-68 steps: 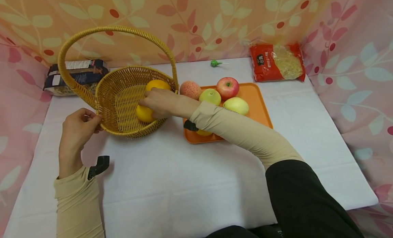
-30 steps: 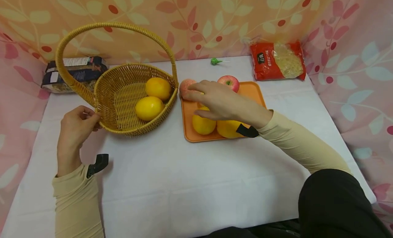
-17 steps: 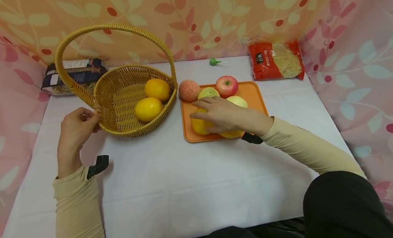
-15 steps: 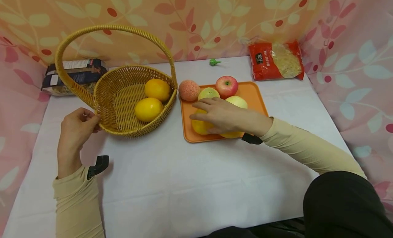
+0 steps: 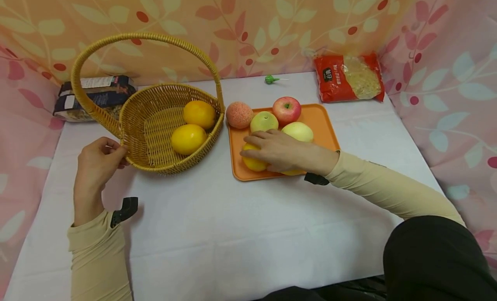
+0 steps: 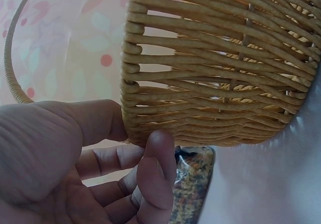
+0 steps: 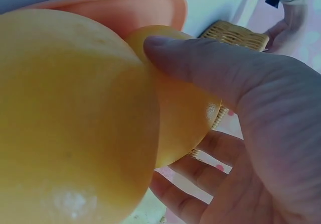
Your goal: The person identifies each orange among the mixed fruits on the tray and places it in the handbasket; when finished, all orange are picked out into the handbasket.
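Note:
My left hand (image 5: 97, 171) pinches the near left rim of a tall-handled wicker basket (image 6: 220, 83) between thumb and fingers. Inside the basket two yellow fruits (image 5: 189, 139) lie side by side against the right wall. Over an orange tray (image 5: 320, 120), my right hand (image 5: 285, 152) grips a smooth yellow fruit (image 7: 175, 113), thumb on one side and fingers round the other. A second yellow fruit (image 7: 75, 118) sits close beside it, mostly under the hand in the head view. Behind the hand are a round green fruit (image 5: 264, 121) and a pale yellow-green one (image 5: 299, 131).
A red apple (image 5: 287, 109) lies at the tray's back, and a rough pinkish peach (image 5: 239, 114) at its back left corner. Along the back stand a dark food bag (image 5: 105, 96), a green lollipop (image 5: 270, 79) and a red bag (image 5: 335, 79). Patterned cloth encloses the table.
My right hand has let go of the yellow fruit in the basket, moved right to the tray and taken hold of another there. The left hand has stayed at the rim.

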Available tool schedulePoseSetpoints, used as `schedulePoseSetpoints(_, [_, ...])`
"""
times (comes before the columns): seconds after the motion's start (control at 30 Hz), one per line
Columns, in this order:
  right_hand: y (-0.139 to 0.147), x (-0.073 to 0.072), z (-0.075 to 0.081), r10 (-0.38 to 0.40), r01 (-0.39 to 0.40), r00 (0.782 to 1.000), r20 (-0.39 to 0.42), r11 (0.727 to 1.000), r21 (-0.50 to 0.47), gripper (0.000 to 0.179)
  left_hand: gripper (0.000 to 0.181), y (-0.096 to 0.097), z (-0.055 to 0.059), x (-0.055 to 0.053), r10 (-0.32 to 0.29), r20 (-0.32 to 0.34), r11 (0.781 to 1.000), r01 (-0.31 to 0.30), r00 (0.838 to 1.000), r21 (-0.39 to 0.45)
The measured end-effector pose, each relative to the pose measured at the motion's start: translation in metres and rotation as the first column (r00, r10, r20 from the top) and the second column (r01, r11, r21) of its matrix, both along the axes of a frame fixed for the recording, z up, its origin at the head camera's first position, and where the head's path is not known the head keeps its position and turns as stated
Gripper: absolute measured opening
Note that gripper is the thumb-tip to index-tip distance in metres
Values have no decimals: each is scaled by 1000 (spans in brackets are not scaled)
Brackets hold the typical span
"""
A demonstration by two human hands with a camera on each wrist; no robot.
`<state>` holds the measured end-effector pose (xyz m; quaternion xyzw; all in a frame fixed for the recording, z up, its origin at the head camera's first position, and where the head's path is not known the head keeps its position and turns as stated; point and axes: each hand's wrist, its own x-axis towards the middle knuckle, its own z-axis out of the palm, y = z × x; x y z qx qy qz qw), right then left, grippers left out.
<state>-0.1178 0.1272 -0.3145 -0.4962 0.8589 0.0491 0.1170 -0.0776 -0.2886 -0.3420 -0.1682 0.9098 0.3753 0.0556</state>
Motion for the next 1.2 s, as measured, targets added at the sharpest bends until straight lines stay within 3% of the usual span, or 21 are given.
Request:
schedulePoseSetpoints(0.57, [-2,0,-1,-11,11,1000,13,1000,-12,57,32,-1,0,-1,-4,8,1000,4,1000,-7])
schedulePoseSetpoints(1.0, [-4,1,0,40,-43,997,-68,998,-40,61,34,-2,-1,-1,-5,5,1000,5,1000,-22])
schedulePoseSetpoints(1.2, [-7,0,4,22,-26,997,-70,998,-58,62,33,-1,0,-1,-5,6,1000,6,1000,-20])
